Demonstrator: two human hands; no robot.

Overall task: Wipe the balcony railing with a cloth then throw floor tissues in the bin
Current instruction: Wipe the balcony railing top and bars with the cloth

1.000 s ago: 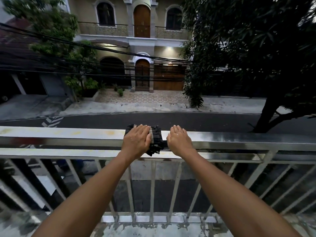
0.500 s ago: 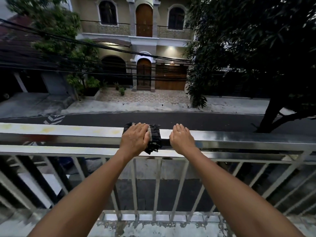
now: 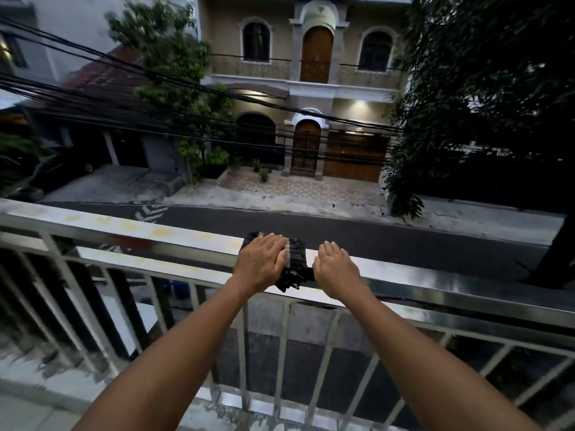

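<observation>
Balcony railing (image 3: 124,227) overlooks a street. Left hand (image 3: 261,262) presses the dark cloth (image 3: 295,259) flat for wiping contact; right hand (image 3: 334,270) rests open beside it, probably bracing.

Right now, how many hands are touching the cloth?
1. The left hand presses the dark cloth on the railing. The right hand rests on the bare rail beside it.

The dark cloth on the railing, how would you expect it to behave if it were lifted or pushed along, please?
The dark cloth looks bunched and droops over the top rail, so it is probably floppy and light. On that smooth, shiny metal it would likely slide easily under the left hand. Unheld, it might slip off towards the street.
</observation>
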